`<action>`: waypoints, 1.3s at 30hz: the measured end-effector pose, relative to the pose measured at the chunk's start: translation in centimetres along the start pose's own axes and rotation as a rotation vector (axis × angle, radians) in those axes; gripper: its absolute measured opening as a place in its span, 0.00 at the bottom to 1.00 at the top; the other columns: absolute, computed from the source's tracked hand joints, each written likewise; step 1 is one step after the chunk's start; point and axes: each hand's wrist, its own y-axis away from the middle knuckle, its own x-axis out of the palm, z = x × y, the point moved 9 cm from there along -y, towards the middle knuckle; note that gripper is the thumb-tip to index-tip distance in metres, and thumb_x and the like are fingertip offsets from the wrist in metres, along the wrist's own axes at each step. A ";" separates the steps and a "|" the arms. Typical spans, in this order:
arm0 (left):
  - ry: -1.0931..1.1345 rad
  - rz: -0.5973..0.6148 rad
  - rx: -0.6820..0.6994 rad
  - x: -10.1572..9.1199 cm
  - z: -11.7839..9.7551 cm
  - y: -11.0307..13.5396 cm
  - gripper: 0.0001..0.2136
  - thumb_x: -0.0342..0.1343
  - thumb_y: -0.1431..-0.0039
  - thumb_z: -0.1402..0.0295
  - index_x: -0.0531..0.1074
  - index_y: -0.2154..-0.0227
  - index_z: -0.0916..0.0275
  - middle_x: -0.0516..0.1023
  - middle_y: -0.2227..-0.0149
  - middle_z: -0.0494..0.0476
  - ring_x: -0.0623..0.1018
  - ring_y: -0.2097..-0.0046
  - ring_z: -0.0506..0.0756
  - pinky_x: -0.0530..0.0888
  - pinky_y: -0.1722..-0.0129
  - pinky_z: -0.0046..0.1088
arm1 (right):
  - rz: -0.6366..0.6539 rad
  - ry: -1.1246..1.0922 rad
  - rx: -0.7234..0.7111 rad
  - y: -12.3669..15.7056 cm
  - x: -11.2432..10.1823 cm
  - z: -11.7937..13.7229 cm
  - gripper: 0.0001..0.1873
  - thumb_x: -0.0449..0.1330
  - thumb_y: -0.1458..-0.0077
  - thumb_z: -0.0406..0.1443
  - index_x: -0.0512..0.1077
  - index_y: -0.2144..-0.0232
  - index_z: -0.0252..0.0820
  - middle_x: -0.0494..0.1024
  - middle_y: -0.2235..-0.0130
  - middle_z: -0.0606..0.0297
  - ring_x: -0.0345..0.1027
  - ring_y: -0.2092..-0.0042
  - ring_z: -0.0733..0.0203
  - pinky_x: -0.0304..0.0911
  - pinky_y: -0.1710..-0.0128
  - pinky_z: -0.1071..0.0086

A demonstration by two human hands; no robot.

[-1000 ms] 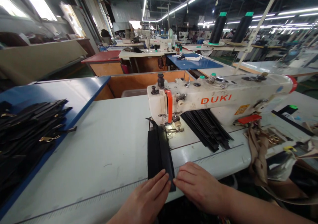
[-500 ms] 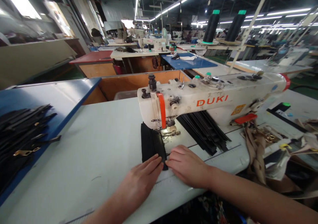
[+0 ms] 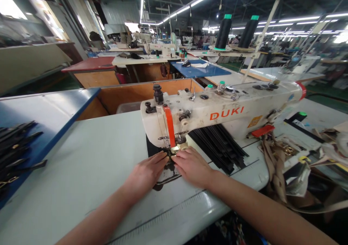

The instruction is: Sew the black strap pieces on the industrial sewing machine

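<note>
A black fabric piece (image 3: 152, 150) lies under the head of the sewing machine (image 3: 228, 111), its near part mostly covered by my fingers. My left hand (image 3: 148, 170) presses on its near end, fingers together, just left of the needle area. From the right, my right hand (image 3: 192, 167) pinches at the same end with thumb and fingertips close to the presser foot. My two sets of fingertips almost meet. Below them the metal needle plate (image 3: 170, 174) is exposed. The needle itself is hidden.
Black strips (image 3: 219, 147) lie fanned beneath the machine arm. Tan straps and scraps (image 3: 277, 165) pile up at the right. Black pieces with zipper pulls (image 3: 16, 150) rest on the blue-edged table at left. Two black thread cones (image 3: 223, 33) stand behind the machine.
The black fabric has moved away from me under the machine head, and both hands have gone forward with it. The needle plate now shows. The view has shifted slightly.
</note>
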 end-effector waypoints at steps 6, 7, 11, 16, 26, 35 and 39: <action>-0.003 -0.016 -0.016 0.1 1.4 -1.0 0.22 0.35 0.31 0.64 0.75 0.59 0.65 0.79 0.57 0.61 0.80 0.57 0.55 0.77 0.56 0.29 | -0.030 -0.014 0.033 0.3 -0.1 -0.3 0.08 0.54 0.40 0.30 0.71 0.69 0.39 0.71 0.69 0.61 0.60 0.62 0.57 0.56 0.59 0.64; -0.001 -0.020 -0.019 0.1 1.5 -1.1 0.22 0.35 0.31 0.64 0.75 0.59 0.65 0.79 0.58 0.61 0.80 0.57 0.55 0.77 0.56 0.29 | -0.033 -0.019 0.039 0.3 -0.1 -0.3 0.08 0.54 0.40 0.30 0.71 0.70 0.39 0.71 0.69 0.61 0.60 0.63 0.57 0.56 0.60 0.65; 0.000 -0.046 -0.027 0.1 1.7 -1.3 0.19 0.37 0.31 0.66 0.75 0.58 0.64 0.79 0.58 0.60 0.80 0.57 0.54 0.77 0.56 0.28 | -0.048 -0.054 0.052 0.5 0.0 -0.4 0.10 0.53 0.40 0.31 0.72 0.72 0.40 0.71 0.70 0.61 0.59 0.62 0.57 0.57 0.60 0.65; -0.056 -0.094 -0.003 -1.7 -0.3 1.2 0.19 0.37 0.31 0.69 0.75 0.60 0.66 0.80 0.57 0.63 0.79 0.54 0.55 0.77 0.54 0.30 | -0.089 -0.165 0.063 1.0 -0.6 -0.4 0.12 0.51 0.38 0.31 0.73 0.71 0.40 0.71 0.71 0.61 0.60 0.62 0.56 0.57 0.58 0.64; -0.050 -0.195 -0.115 -6.4 -8.0 8.8 0.14 0.43 0.33 0.74 0.70 0.50 0.67 0.78 0.53 0.62 0.77 0.50 0.55 0.75 0.51 0.26 | 0.047 -0.622 0.395 2.6 1.5 4.0 0.28 0.41 0.33 0.44 0.62 0.83 0.41 0.66 0.82 0.66 0.63 0.78 0.64 0.56 0.76 0.72; -0.034 -0.265 0.052 -11.0 -10.8 8.1 0.14 0.46 0.35 0.71 0.69 0.49 0.60 0.76 0.50 0.61 0.74 0.46 0.56 0.75 0.51 0.29 | 0.192 -0.748 0.376 3.6 -1.6 7.5 0.16 0.54 0.42 0.35 0.60 0.81 0.41 0.66 0.80 0.71 0.63 0.76 0.66 0.53 0.78 0.75; -0.017 -0.059 -0.101 -12.4 -8.3 6.7 0.19 0.52 0.39 0.68 0.66 0.44 0.58 0.73 0.46 0.62 0.73 0.45 0.62 0.71 0.47 0.44 | 0.194 -0.506 0.142 4.2 -6.1 9.8 0.14 0.55 0.42 0.33 0.64 0.80 0.40 0.70 0.75 0.69 0.62 0.72 0.65 0.53 0.72 0.72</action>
